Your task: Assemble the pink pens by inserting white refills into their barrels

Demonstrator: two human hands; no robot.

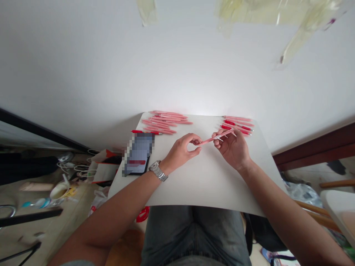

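Note:
A slim pink pen [208, 140] is held tilted above the white table, between my two hands. My left hand [186, 146], with a metal watch on the wrist, pinches its lower left end between thumb and fingers. Palm turned up, my right hand [233, 147] grips the other end. Several thin white sticks [220, 139] poke out among the right fingers; their kind is too small to tell. Behind my left hand lies a pile of pink pens [166, 122]. Beyond my right hand is another group of pink and red pens [238, 122].
A phone [138, 155] with a blurred screen lies at the left edge of the white table [194, 181], near a red pen [137, 131]. The table stands against a white wall [177, 66]. On the floor at left are a bottle [44, 203], a cup [59, 190] and bags.

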